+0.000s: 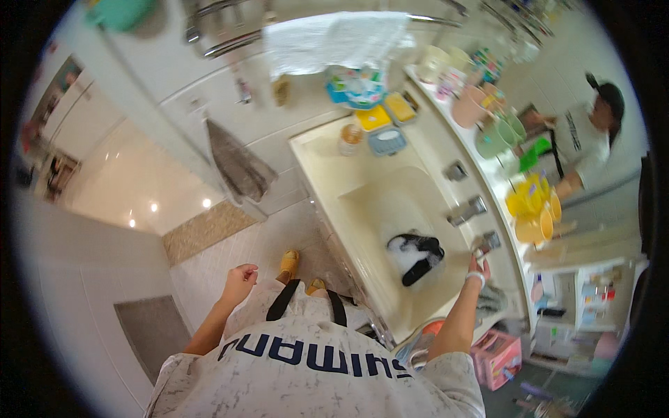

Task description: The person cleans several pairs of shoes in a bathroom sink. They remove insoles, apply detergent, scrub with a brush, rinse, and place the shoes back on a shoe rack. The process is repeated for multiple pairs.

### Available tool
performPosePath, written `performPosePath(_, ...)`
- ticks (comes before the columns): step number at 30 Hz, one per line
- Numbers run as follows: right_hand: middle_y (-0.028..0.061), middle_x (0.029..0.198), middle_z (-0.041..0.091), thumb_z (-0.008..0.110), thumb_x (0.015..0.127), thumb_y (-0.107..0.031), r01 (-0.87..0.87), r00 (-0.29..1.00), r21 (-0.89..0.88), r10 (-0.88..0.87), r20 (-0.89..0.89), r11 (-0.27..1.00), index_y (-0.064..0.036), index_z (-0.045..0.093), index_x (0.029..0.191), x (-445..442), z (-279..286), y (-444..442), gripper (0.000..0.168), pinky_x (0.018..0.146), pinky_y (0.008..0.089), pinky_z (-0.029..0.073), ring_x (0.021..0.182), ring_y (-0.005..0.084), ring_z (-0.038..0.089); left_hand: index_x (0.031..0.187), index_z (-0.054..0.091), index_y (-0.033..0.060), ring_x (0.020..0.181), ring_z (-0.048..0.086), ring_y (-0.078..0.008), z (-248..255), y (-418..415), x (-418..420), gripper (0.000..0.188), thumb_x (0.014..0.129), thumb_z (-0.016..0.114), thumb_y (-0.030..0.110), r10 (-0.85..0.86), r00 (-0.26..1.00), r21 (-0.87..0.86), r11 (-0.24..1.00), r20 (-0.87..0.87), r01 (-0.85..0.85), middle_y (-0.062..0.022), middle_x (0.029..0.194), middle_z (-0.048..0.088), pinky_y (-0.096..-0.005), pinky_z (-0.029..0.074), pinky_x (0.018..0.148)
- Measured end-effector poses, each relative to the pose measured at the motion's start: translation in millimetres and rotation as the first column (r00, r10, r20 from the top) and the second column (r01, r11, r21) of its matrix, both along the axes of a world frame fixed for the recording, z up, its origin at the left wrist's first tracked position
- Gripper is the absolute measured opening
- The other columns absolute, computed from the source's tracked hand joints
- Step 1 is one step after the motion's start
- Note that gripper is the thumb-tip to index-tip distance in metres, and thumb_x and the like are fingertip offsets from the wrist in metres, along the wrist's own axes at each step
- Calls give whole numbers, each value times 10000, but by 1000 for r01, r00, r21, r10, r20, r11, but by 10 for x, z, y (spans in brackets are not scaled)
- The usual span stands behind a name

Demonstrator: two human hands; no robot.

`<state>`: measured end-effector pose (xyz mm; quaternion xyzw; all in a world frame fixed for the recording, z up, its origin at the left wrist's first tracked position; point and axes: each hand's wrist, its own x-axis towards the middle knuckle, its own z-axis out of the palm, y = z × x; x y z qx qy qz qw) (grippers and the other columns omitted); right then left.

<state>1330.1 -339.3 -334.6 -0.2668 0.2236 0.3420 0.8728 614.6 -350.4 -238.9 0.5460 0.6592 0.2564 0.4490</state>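
My right hand, with a pale band at the wrist, reaches over the back rim of the cream washbasin. Its fingertips are at the metal tap handle nearest me; blur hides their exact hold. Below, a folded black article lies in the basin with white suds on and around it; its kind is unclear. The metal spout juts over the basin, with another handle beyond. Away from the basin, my left hand hangs at my side, fingers curled around nothing visible.
Soap dishes and a jar stand on the basin's far end. Along the mirror, a shelf holds yellow, green and pink cups. A grey cloth hangs by the doorway. A pink basket is at right.
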Motion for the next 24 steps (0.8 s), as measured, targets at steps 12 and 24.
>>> performPosePath(12,174,856,541,434,744,48,102,805,-678,341,486,728,-11,346,1199,-2016,24,651,467,570,363,513,709,283,586,852,607,-22,650,586,-305,49,-629,-411,169,702,543,21,184,963,247,960,-197,-133,-185,755,594,-354,469,593)
performPosePath(24,100,757,576,557,742,23,-466,427,-725,846,318,508,-39,520,1011,-5023,-47,927,278,546,336,522,656,241,604,835,599,-28,633,569,-323,-52,-1084,-2102,143,706,559,16,474,877,244,862,-80,-444,-193,736,581,-360,459,585)
